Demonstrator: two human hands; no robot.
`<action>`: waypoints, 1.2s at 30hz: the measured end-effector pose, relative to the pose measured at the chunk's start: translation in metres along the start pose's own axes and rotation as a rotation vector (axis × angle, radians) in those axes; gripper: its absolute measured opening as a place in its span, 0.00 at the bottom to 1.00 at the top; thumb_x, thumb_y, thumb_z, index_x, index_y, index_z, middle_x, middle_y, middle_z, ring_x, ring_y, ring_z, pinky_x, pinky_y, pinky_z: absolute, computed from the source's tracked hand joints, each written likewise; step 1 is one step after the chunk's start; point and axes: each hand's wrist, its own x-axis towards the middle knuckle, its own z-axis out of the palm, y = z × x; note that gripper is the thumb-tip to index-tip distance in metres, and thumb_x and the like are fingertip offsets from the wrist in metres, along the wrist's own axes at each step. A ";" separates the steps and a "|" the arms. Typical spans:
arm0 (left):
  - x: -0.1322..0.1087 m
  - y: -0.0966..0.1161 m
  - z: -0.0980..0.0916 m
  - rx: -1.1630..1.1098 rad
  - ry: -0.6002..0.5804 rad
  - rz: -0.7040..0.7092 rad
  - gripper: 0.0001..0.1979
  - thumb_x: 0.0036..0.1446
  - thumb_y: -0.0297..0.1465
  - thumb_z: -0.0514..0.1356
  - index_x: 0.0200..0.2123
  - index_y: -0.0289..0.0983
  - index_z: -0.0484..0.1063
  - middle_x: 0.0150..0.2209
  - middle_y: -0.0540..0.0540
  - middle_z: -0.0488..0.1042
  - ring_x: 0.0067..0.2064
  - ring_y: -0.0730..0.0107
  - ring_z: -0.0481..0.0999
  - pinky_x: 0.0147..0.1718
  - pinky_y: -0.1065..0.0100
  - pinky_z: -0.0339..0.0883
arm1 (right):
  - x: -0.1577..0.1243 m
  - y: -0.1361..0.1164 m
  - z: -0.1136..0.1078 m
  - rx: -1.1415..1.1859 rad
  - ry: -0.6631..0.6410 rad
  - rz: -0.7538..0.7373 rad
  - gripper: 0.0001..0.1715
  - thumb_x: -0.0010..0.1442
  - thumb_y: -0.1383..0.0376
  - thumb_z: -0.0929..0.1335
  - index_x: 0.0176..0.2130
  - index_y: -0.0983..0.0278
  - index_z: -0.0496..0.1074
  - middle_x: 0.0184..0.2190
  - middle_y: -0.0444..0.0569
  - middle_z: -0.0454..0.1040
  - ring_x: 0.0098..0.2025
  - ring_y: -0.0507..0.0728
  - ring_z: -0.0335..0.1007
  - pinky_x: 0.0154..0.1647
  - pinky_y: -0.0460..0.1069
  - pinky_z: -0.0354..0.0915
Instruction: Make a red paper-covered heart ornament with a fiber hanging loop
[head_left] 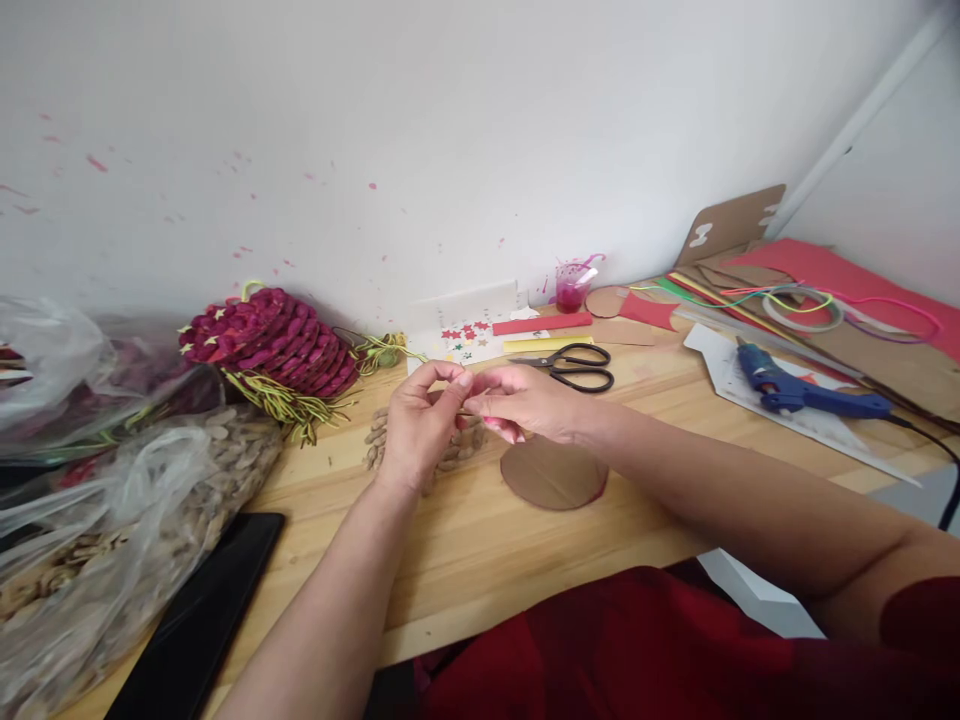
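Observation:
My left hand [425,415] and my right hand [529,400] meet fingertip to fingertip above the table. Both are closed in a pinch, and whatever lies between the fingers is too small and too covered to name. Beneath them is a group of tan peanut shells [377,440], partly hidden by the left hand. A round piece of brown cardboard [553,475] lies flat below my right wrist. Just behind that wrist rest black-handled scissors [581,368].
At left stand a clear plastic bag of shells [217,470], a black flat object [202,610] and a magenta shell-covered craft [277,335]. Star stickers [466,332] and a cup of magenta paint [571,290] sit behind. A blue glue gun [810,390] with its cord lies right.

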 end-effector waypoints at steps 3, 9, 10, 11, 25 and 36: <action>0.000 0.000 -0.001 -0.020 -0.013 0.009 0.15 0.57 0.44 0.65 0.37 0.38 0.74 0.29 0.53 0.71 0.19 0.83 0.64 0.19 0.76 0.65 | 0.001 -0.003 -0.005 0.117 0.055 -0.025 0.15 0.55 0.56 0.75 0.34 0.65 0.72 0.17 0.36 0.64 0.15 0.45 0.56 0.15 0.43 0.49; 0.001 -0.002 -0.003 0.164 -0.053 0.029 0.15 0.54 0.43 0.67 0.33 0.36 0.76 0.28 0.50 0.74 0.25 0.76 0.71 0.26 0.73 0.68 | 0.004 -0.014 -0.022 0.310 0.221 -0.060 0.15 0.50 0.59 0.77 0.31 0.66 0.73 0.17 0.37 0.66 0.18 0.46 0.59 0.17 0.43 0.53; 0.001 -0.003 -0.003 0.203 -0.049 0.044 0.14 0.53 0.42 0.67 0.33 0.36 0.76 0.29 0.50 0.75 0.26 0.75 0.72 0.27 0.73 0.68 | 0.004 -0.015 -0.024 0.329 0.226 -0.062 0.15 0.50 0.59 0.77 0.31 0.66 0.73 0.18 0.37 0.66 0.18 0.46 0.60 0.18 0.43 0.54; 0.001 -0.004 -0.003 0.242 -0.044 0.069 0.14 0.53 0.41 0.68 0.33 0.36 0.77 0.29 0.49 0.77 0.27 0.73 0.72 0.28 0.72 0.68 | 0.004 -0.015 -0.025 0.344 0.225 -0.060 0.15 0.50 0.59 0.77 0.31 0.66 0.74 0.18 0.38 0.66 0.18 0.46 0.60 0.18 0.43 0.54; 0.000 -0.001 -0.006 0.380 0.046 0.196 0.08 0.57 0.35 0.63 0.29 0.38 0.74 0.23 0.52 0.70 0.24 0.73 0.63 0.24 0.72 0.55 | 0.008 -0.021 -0.031 0.311 0.539 -0.217 0.09 0.57 0.62 0.73 0.32 0.63 0.71 0.33 0.45 0.74 0.36 0.51 0.71 0.36 0.46 0.69; -0.002 -0.001 -0.004 0.599 0.032 0.357 0.03 0.55 0.27 0.63 0.30 0.39 0.76 0.30 0.49 0.78 0.30 0.70 0.72 0.31 0.70 0.63 | -0.007 -0.008 -0.008 -0.217 0.082 -0.321 0.33 0.54 0.63 0.76 0.57 0.57 0.66 0.61 0.53 0.66 0.48 0.56 0.75 0.43 0.50 0.72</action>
